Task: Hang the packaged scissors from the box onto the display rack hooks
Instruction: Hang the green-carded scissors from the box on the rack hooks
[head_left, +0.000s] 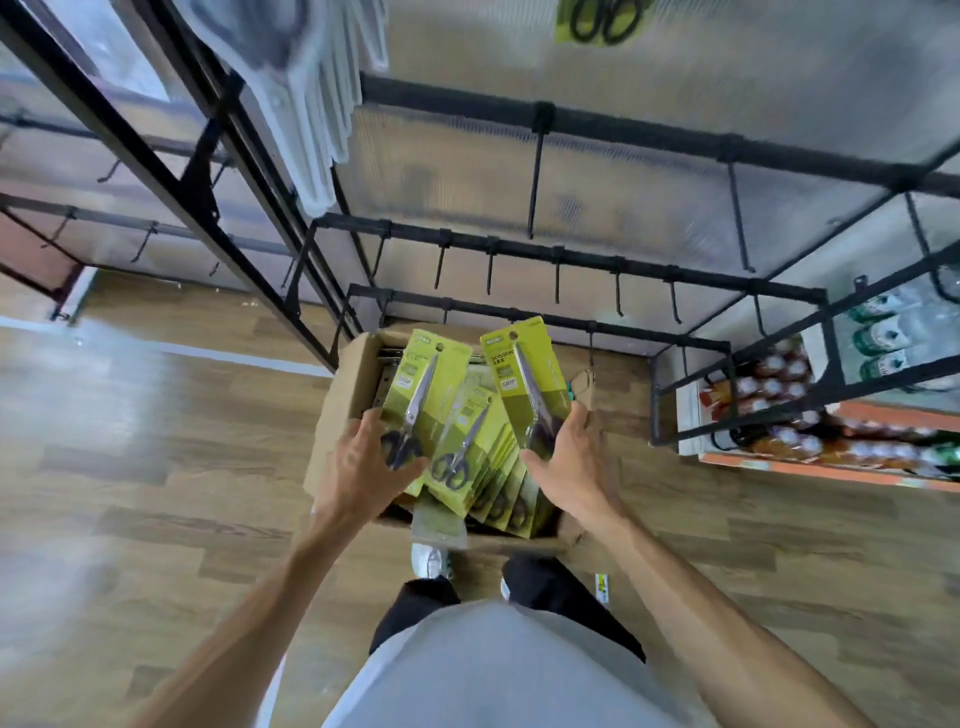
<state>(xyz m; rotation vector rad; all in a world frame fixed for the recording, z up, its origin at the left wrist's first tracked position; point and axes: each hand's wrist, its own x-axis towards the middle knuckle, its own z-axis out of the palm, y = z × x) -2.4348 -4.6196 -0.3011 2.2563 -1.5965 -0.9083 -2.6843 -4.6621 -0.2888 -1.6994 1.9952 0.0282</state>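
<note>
Looking down at open cardboard box on wood floor, full of green scissor packs. Left hand pinching one pack at handle end; right hand fingers curled round second pack. Empty black rack hooks just beyond box. Risk: low grip lets tall cards tip, hang-hole missing hook; pack dropping back.

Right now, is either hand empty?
No. The left hand and the right hand each hold a scissors pack above the box.
</note>
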